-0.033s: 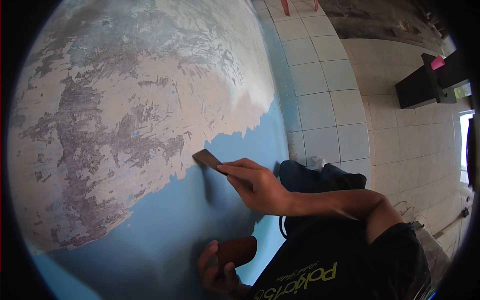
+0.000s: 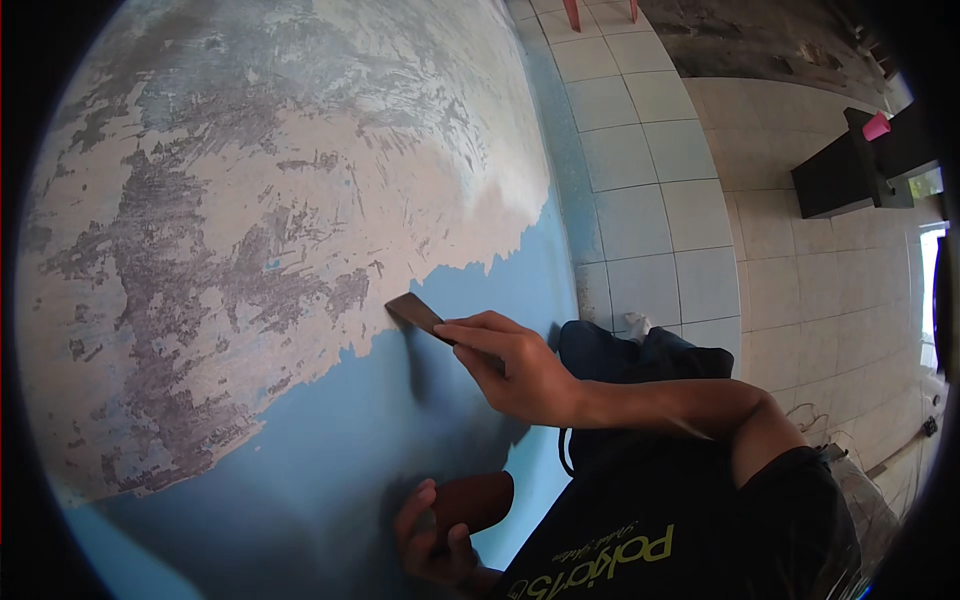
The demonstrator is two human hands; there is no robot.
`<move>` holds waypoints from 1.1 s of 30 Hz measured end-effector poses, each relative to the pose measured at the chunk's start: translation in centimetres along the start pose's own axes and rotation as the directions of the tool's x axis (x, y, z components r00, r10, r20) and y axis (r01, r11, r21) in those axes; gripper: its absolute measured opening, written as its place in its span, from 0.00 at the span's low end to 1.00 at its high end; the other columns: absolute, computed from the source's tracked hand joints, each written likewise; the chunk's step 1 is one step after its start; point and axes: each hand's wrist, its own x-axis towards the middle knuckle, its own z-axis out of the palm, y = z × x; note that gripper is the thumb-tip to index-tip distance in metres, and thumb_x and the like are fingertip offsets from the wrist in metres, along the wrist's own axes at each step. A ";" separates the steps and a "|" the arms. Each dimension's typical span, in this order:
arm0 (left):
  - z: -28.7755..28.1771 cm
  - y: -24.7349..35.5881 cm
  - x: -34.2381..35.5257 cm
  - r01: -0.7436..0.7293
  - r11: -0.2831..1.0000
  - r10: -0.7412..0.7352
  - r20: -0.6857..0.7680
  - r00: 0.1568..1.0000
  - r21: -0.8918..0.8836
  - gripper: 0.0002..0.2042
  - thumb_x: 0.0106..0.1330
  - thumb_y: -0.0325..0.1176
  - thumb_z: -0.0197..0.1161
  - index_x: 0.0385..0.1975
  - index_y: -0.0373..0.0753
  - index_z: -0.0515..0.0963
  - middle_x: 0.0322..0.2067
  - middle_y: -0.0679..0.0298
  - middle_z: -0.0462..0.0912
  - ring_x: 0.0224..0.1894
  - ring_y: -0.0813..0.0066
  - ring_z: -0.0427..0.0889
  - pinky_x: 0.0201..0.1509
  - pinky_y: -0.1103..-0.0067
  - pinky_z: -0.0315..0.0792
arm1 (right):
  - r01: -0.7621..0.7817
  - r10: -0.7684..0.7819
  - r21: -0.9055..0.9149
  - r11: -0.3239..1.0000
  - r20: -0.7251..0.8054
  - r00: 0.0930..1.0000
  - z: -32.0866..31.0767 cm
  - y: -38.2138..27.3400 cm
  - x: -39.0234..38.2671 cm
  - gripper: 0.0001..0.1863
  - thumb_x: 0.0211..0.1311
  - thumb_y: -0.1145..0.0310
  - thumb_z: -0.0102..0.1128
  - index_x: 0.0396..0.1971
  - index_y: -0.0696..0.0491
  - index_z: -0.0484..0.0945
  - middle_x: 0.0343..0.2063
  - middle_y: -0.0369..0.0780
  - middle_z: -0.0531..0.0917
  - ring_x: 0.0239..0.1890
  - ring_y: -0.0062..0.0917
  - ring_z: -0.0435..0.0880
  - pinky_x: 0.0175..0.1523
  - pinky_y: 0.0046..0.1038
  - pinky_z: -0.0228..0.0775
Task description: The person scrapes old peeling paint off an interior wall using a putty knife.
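My right hand (image 2: 510, 370) grips a flat metal scraper (image 2: 415, 315), its blade against the wall where the pale, patchy scraped surface (image 2: 250, 220) borders the blue paint (image 2: 340, 440). Low in the view, my left hand (image 2: 430, 540) has its fingers curled on a dark reddish-brown piece (image 2: 475, 500), perhaps sandpaper, close to the blue part of the wall.
A tiled ledge or floor strip (image 2: 655, 230) runs along the wall, with my legs and a foot (image 2: 635, 325) near it. Red legs of some furniture (image 2: 570, 12) stand at the top. To the right are a dark piece of furniture (image 2: 830, 180), a pink cup (image 2: 875, 125) and cables (image 2: 810, 415).
The scraper and my right hand have shifted very slightly toward the top of the view. Otherwise the two frames look alike.
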 end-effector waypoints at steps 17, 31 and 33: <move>0.6 0.3 0.6 -0.043 0.998 0.043 -0.003 0.999 0.044 0.15 0.70 0.38 0.66 0.47 0.40 0.69 0.48 0.44 0.81 0.49 0.46 0.83 0.52 0.56 0.81 | -0.017 0.017 0.001 1.000 0.035 0.999 -0.1 0.0 -0.6 0.18 0.71 0.79 0.56 0.58 0.57 0.79 0.48 0.48 0.83 0.44 0.35 0.87 0.46 0.29 0.79; 0.8 0.5 0.2 0.042 0.998 -0.039 -0.069 0.997 0.051 0.18 0.70 0.45 0.66 0.33 0.33 0.74 0.48 0.44 0.81 0.49 0.48 0.84 0.53 0.58 0.80 | 0.114 -0.116 -0.057 0.992 -0.025 0.993 1.3 1.2 -1.5 0.18 0.71 0.79 0.57 0.58 0.57 0.78 0.49 0.48 0.82 0.43 0.32 0.87 0.44 0.29 0.80; 0.8 0.3 0.5 0.024 0.999 -0.023 -0.067 0.997 0.027 0.16 0.69 0.41 0.68 0.37 0.37 0.70 0.47 0.45 0.82 0.49 0.47 0.83 0.53 0.57 0.81 | 0.002 -0.004 -0.057 0.998 -0.038 0.999 0.1 1.4 0.3 0.18 0.70 0.79 0.57 0.58 0.57 0.79 0.49 0.48 0.82 0.44 0.32 0.87 0.44 0.28 0.80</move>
